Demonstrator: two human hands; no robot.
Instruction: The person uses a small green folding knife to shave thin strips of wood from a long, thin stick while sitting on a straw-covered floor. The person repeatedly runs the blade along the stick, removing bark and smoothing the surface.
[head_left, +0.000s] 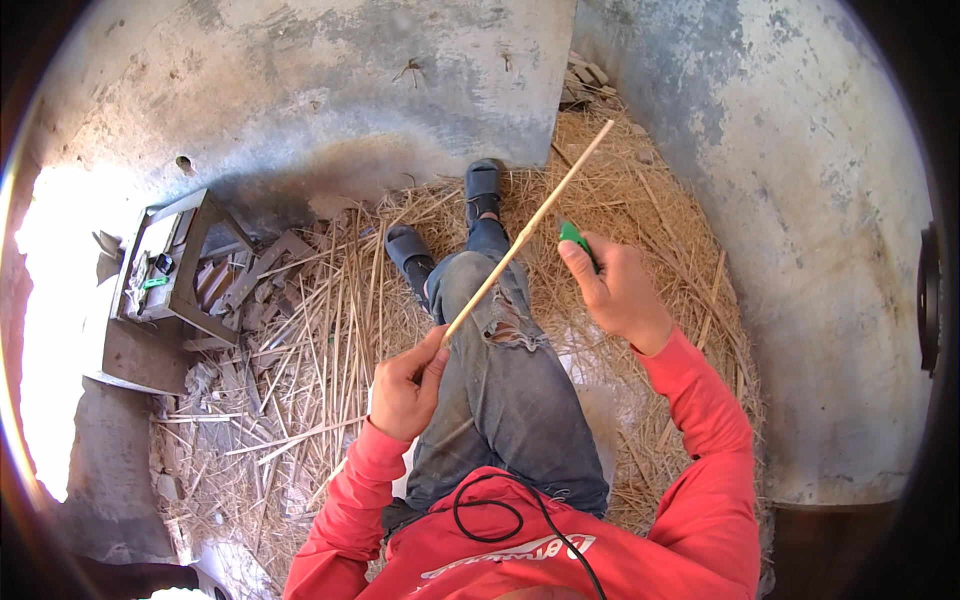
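My left hand (408, 385) pinches the near end of a long thin pale stick (528, 232), which slants up and to the right over my knee. My right hand (615, 285) is closed around a small green-handled tool (574, 236), held just right of the stick's middle. Whether the tool touches the stick is unclear. I am seated, in torn grey jeans (500, 370) and dark sandals (482, 185), with red sleeves on both arms.
Straw and split cane strips (300, 360) cover the ground around my legs. A small wooden stool or frame (175, 265) with scraps stands at the left. Concrete walls (300, 80) rise behind and to the right. A black cable (500, 520) hangs on my chest.
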